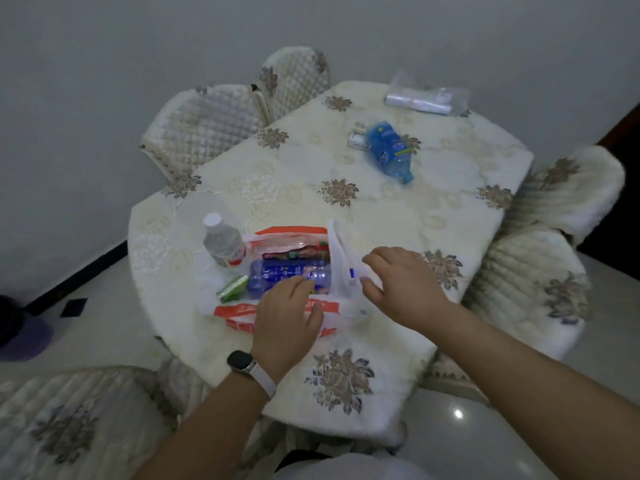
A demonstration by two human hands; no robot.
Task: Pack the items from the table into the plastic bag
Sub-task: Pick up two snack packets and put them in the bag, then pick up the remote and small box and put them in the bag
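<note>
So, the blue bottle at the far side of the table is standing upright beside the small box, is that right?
Not quite. In the head view the blue bottle lies on its side, not upright; it is beside the small box at the far side of the table.

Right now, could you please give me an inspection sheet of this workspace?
Surface: table under cream floral tablecloth.
Job's things: plastic bag lying flat, holding blue-labelled bottle; clear water bottle and green packet at its left end; blue bottle lying farther off beside a silver packet.
Clutter: pack of clear bags at far edge.
Grippers: left hand rests on bag; right hand pinches its handle.
Cables: nothing seen.
Surroundings: quilted chairs, grey wall.
</note>
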